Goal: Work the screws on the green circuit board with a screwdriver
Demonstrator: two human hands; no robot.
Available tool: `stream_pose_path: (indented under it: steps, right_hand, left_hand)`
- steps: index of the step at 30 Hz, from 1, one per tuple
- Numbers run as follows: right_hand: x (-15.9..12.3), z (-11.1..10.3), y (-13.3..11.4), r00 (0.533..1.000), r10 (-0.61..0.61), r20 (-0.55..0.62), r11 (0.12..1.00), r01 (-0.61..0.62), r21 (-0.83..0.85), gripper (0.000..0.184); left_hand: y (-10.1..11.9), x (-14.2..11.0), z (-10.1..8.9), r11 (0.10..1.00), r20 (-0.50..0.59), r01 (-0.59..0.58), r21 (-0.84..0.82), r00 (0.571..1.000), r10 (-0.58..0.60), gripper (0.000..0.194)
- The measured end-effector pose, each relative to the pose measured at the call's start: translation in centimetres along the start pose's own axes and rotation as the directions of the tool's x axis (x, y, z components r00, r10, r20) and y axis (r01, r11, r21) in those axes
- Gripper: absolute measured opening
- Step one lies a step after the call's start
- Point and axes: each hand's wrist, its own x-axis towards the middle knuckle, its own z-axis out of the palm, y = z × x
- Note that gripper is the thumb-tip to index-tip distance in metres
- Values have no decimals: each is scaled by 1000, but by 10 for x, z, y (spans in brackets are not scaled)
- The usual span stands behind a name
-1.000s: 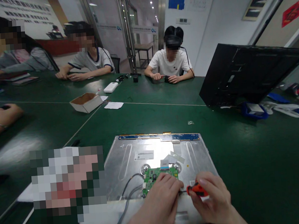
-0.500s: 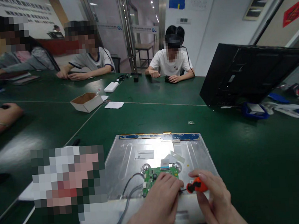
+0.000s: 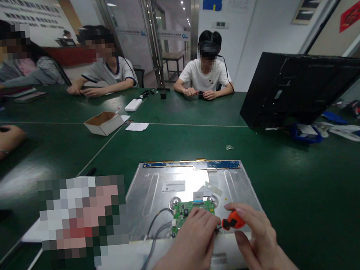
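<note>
My right hand [image 3: 260,237] has its fingers around the handle of an orange and black screwdriver [image 3: 235,220], with the thumb below and the index finger above. The screwdriver's thin dark shaft points left toward my left hand [image 3: 194,236]. That hand is closed, its fingers bent over the lower right of a green circuit board [image 3: 181,213]; whatever the fingertips grip is hidden. Under the board lies a silver metal display panel [image 3: 147,191], with a blue strip board [image 3: 222,164] along its far edge. The screwdriver tip does not show.
Grey cables [image 3: 154,244] run off the panel's near left. A blurred-out item [image 3: 80,217] lies left of it. Farther away are a cardboard tray [image 3: 104,124], a white box [image 3: 133,105] and a large black screen housing [image 3: 297,88]. Several people sit around the green table [image 3: 312,199].
The screwdriver handle has shifted slightly left and up and turned, and my right fingers have moved with it. My left hand stays in place.
</note>
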Motion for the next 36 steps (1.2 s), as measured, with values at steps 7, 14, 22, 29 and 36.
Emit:
stream_pose_path:
  steps: [7, 14, 22, 29, 36]
  right_hand:
    - [-9, 5, 2, 997, 5, -79, 996, -12, -86, 47]
    - [-12, 4, 2, 998, 6, -58, 994, -12, -113, 37]
    - [-13, 2, 2, 999, 42, -28, 998, -43, -47, 50]
    - [-7, 7, 1, 996, -8, -86, 992, -3, -125, 40]
    - [-12, 0, 2, 999, 27, -22, 998, -28, -59, 44]
  left_hand:
    - [0, 0, -1, 1000, 16, 10, 9, 1000, -10, 20]
    - [-1, 0, 0, 1000, 1, -1, 0, 1000, 1, 17]
    - [-1, 0, 0, 1000, 17, 3, 13, 1000, -3, 22]
    - [-1, 1, 0, 1000, -3, -8, 9, 1000, 8, 17]
    - [-1, 0, 0, 1000, 21, 15, 16, 1000, -15, 23]
